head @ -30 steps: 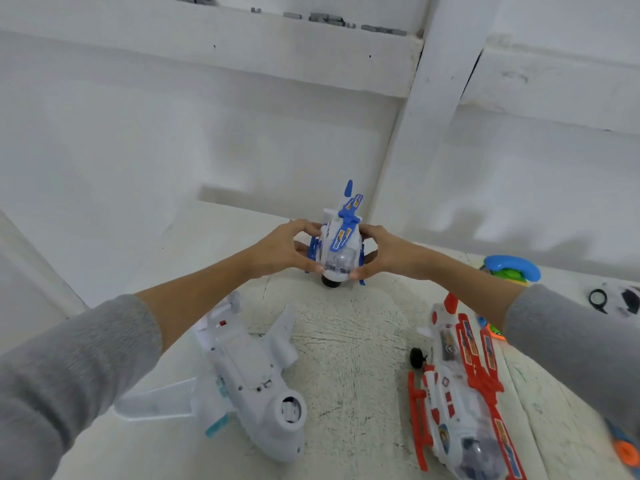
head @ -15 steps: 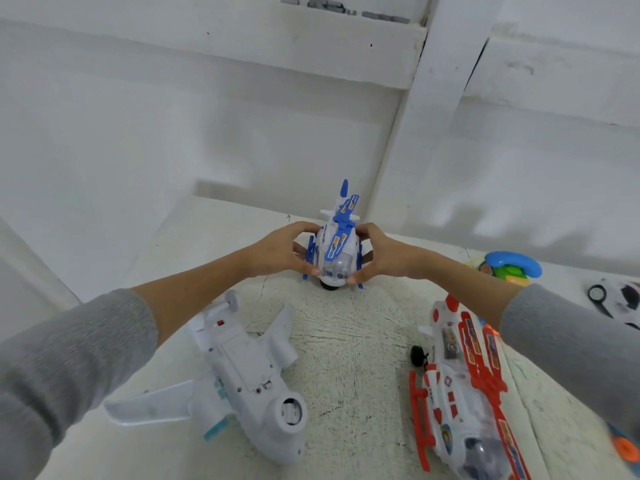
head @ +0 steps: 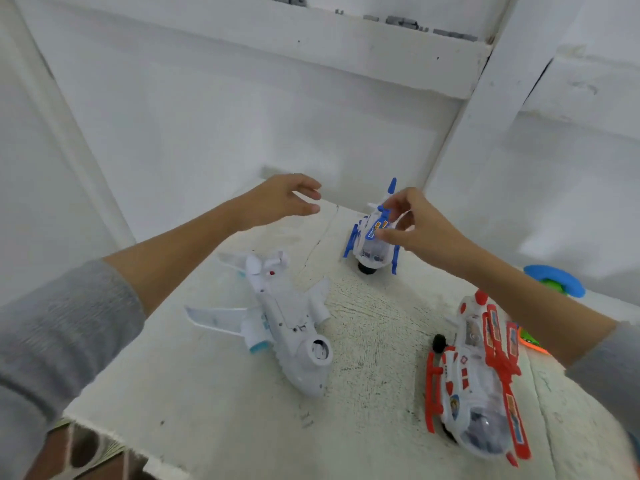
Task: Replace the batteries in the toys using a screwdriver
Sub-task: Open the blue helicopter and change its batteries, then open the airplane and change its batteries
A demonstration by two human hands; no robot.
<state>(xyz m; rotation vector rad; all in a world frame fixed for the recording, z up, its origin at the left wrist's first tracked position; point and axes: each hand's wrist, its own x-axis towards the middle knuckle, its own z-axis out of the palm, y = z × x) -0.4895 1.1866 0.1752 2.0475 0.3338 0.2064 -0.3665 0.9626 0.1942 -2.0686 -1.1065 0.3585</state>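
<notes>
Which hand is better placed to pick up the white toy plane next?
Left, probably. The left hand is open and holds nothing, on the same side as the white toy plane. The right hand hovers over the blue helicopter, farther from the plane.

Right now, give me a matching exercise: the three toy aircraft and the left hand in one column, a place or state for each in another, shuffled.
1. blue helicopter
2. white airplane
3. red helicopter
4. left hand

A. lies belly up, near left
B. open, holding nothing
C. far end, under the right hand
D. near right on the table

Pairs: 1-C, 2-A, 3-D, 4-B
</notes>
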